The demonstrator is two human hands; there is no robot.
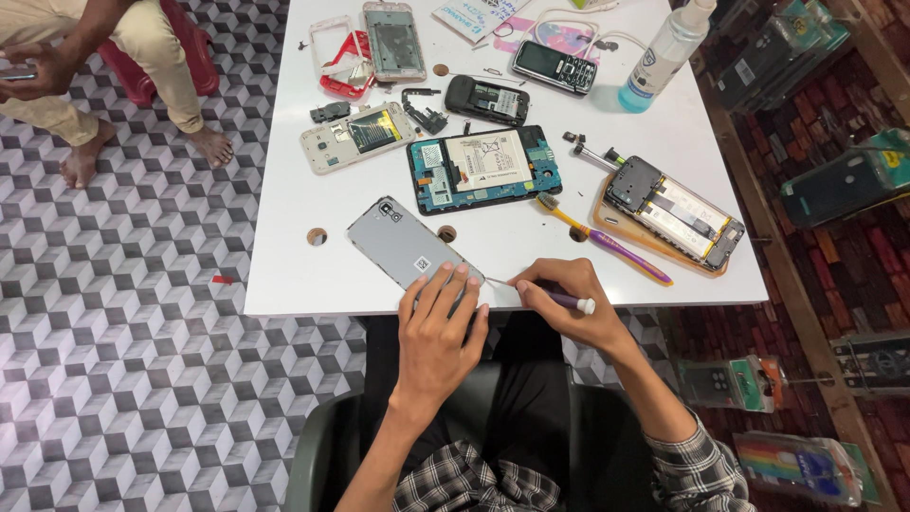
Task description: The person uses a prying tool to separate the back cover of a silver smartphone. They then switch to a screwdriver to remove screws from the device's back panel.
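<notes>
My left hand [438, 332] lies flat on the near end of the grey phone [408, 248], fingers spread narrow and pressing it to the white table [284, 237] rather than gripping it. The phone rests back-up at the table's near edge, its long axis running diagonally from my fingertips up and away to the left, camera end farthest from me. My right hand [567, 301] is pinched shut around a small screwdriver [542, 294], its thin tip pointing left toward the phone's near corner, just beside my left fingertips (I cannot tell whether the tip touches the case). So the phone lies left of the tool, under my left hand, the nearer one. Opened phones [483, 169] and a toothbrush [607, 242] lie farther back.
</notes>
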